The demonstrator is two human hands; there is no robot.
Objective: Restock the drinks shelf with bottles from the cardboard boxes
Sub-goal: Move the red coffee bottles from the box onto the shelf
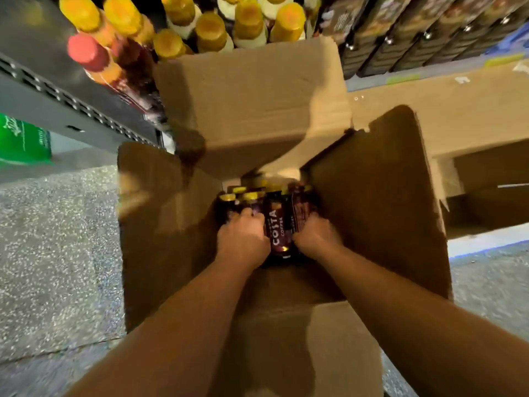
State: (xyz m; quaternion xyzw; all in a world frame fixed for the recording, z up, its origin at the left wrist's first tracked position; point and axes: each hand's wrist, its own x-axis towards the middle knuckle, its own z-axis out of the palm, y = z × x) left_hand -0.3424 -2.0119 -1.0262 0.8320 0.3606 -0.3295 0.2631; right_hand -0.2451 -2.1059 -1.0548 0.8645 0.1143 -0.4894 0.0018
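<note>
Reaching down into the open cardboard box [372, 196], the person's left hand [243, 239] has its fingers curled over the left side of the Costa Coffee bottles [276, 224]. The right hand [315, 236] is curled round the right side of the same cluster. One bottle with its label facing up sits squeezed between the two hands. Exactly how many bottles each hand grips is hidden by the knuckles and the blur.

The bottles are packed tight at the far end of the box bottom, their yellow caps touching. From where I stand, a bunch squeezed sideways looks likely to slip, so I'd have each hand close fully round the bottle bodies, below the caps. The lift should go straight up, because the tall right flap leans inward near the right wrist. The far flap stands between the box and the shelf, so the load has to clear its top edge before it swings forward.

Beyond that flap the drinks shelf [71, 104] already carries rows of yellow-capped bottles [209, 30], and a red-capped bottle [86, 51] stands at the left front. Any free slot needs finding before the hands arrive. A second cardboard box [458, 116] lies open to the right, and the speckled floor [57, 239] surrounds both.
</note>
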